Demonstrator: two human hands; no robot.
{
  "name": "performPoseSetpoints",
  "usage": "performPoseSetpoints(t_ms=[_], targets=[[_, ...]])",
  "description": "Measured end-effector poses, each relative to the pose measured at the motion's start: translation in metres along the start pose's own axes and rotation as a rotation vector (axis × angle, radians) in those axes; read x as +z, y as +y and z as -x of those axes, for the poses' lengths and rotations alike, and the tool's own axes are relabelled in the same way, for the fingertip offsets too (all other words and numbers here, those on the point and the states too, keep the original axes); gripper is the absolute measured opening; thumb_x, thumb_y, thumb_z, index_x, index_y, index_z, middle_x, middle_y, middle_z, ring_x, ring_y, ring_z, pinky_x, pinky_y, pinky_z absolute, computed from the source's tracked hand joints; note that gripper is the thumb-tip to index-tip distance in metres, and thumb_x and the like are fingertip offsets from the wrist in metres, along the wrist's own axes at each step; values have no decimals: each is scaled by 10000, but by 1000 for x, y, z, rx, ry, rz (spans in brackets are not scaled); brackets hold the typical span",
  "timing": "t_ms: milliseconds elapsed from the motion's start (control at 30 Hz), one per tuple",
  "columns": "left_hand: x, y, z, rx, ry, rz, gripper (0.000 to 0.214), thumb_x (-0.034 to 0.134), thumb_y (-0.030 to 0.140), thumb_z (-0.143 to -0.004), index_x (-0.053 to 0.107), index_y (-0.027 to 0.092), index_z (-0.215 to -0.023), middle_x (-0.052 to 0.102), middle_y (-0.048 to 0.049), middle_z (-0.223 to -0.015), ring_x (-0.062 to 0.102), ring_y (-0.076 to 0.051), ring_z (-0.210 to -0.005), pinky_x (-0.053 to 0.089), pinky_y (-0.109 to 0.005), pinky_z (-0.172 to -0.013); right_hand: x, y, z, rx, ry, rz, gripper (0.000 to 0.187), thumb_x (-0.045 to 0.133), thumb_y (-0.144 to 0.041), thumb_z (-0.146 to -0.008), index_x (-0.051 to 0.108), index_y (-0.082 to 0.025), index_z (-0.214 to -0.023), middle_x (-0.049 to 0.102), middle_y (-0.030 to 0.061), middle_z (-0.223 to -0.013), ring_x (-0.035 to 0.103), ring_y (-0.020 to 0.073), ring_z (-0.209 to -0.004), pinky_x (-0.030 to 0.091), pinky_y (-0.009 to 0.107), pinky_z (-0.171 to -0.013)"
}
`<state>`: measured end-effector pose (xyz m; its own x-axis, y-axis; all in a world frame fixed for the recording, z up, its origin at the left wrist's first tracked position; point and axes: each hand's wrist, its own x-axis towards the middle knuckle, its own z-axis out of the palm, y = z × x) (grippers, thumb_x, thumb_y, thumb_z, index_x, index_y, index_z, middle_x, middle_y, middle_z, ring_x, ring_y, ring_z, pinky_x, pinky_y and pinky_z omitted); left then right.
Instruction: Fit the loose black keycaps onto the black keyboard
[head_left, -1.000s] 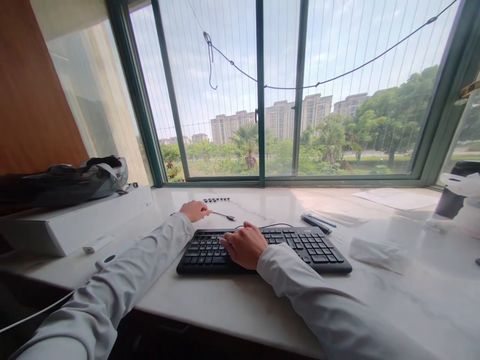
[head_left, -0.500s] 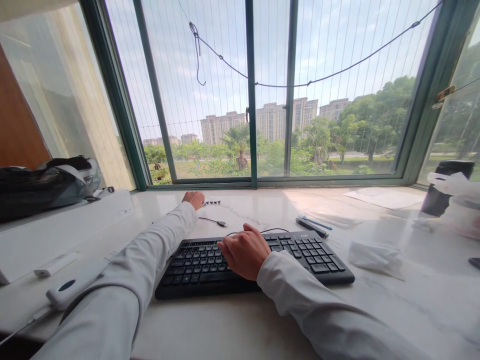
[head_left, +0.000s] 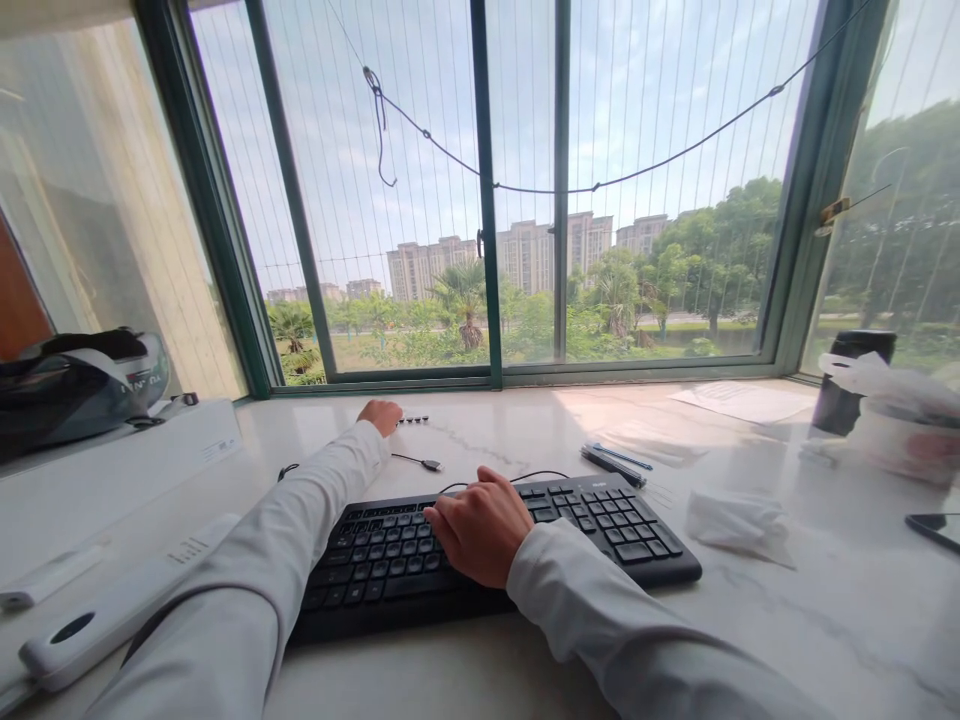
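Note:
My left hand (head_left: pixel 380 416) reaches across the white marble counter to the left end of a short row of small black keycaps (head_left: pixel 416 420). Its fingers are drawn together, and whatever they pinch, if anything, is hidden. My right hand (head_left: pixel 484 527) rests over the middle of a black keyboard (head_left: pixel 637 575) with its fingers curled down and pressed together. What lies under those fingertips is hidden by the hand. Near the top-left dark strip of the keyboard, some keys look missing or different. A USB plug (head_left: pixel 431 465) on a black cable lies between the keycaps and the keyboard.
Behind the keyboard lie a black tool and a blue stick (head_left: pixel 619 460). To the right are crumpled white tissue (head_left: pixel 735 520), a paper sheet (head_left: pixel 742 402), a dark cup (head_left: pixel 847 385) and a phone (head_left: pixel 937 528). A white power strip (head_left: pixel 112 605) and a helmet (head_left: pixel 82 390) are at left.
The whole view has shifted, so the counter's things sit farther left and the window lower. Both hands stay in nearly the same places, by the keycaps and over the keyboard.

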<state>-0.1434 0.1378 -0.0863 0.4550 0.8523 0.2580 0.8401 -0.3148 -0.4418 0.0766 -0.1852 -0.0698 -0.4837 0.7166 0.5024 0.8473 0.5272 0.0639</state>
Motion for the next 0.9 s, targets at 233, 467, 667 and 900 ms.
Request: performPoseSetpoints(t_ms=[233, 467, 667, 900], targets=[[2, -1, 1, 11, 9, -18, 187, 547, 185, -703, 696, 145, -809, 677, -148, -888, 621, -286, -847, 425, -372, -730, 1, 0, 0, -10, 13, -2, 444, 279, -351, -936, 618, -191, -696, 672, 41, -658, 603, 130, -609, 281, 337, -853], [6, -1, -1, -8, 35, -15, 203, 503, 207, -757, 685, 129, -797, 674, -154, -883, 617, -277, -842, 428, -371, -728, 2, 1, 0, -3, -9, 9, 454, 272, -358, -937, 627, -189, -710, 670, 47, -657, 605, 132, -625, 276, 341, -868], [0, -2, 6, -17, 52, -13, 214, 490, 208, -771, 684, 133, -823, 668, -155, -919, 615, -276, -864, 435, -376, -727, 2, 1, 0, -3, 1, 13, 447, 277, -354, -934, 617, -188, -696, 676, 49, -664, 611, 137, -622, 286, 340, -848], [0, 2, 12, -23, 83, -5, 213, 512, 179, -729, 685, 134, -844, 667, -147, -931, 620, -279, -857, 445, -367, -708, 0, 0, 0, -12, -4, 16, 443, 276, -347, -935, 610, -190, -690, 675, 43, -658, 606, 133, -602, 291, 339, -838]])
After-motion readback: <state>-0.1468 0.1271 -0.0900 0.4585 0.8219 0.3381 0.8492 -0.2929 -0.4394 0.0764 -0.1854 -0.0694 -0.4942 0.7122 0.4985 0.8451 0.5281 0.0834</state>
